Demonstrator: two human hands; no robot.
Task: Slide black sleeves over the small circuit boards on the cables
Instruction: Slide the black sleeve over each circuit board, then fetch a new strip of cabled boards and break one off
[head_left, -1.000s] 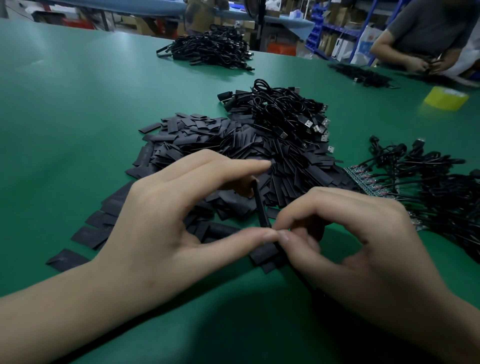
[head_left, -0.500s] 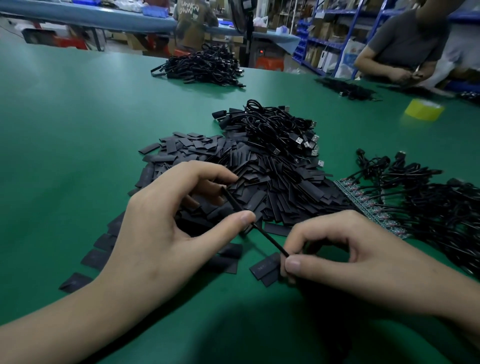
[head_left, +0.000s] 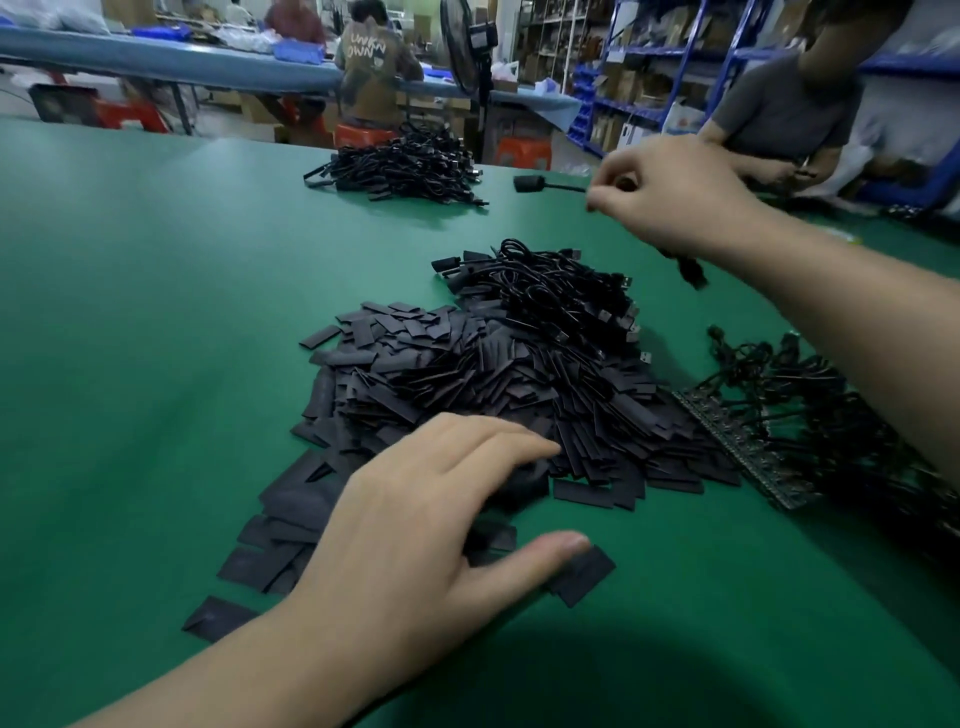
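- Head view – the left hand (head_left: 431, 519) is laid flat on the near edge of the pile of black sleeves (head_left: 493, 395), fingers straight and slightly spread; nothing is gripped.
- Its thumb tip is set against a single loose sleeve (head_left: 584, 574) on the green table (head_left: 156, 312).
- The right hand (head_left: 670, 197) is raised over the far side of the table, its fingers curled and pinching a thin cable (head_left: 566, 187).
- A sleeved end (head_left: 530, 183) is seen sticking out to the left of the fingers – a blurred black end (head_left: 691, 270) hangs under the wrist.
- A heap of cables (head_left: 561, 296) lies just behind the sleeves.
- To the right, a row of small circuit boards (head_left: 737, 441) is seen on tangled bare cables (head_left: 810, 405).
- A further cable heap (head_left: 400, 166) lies well apart at the far edge.
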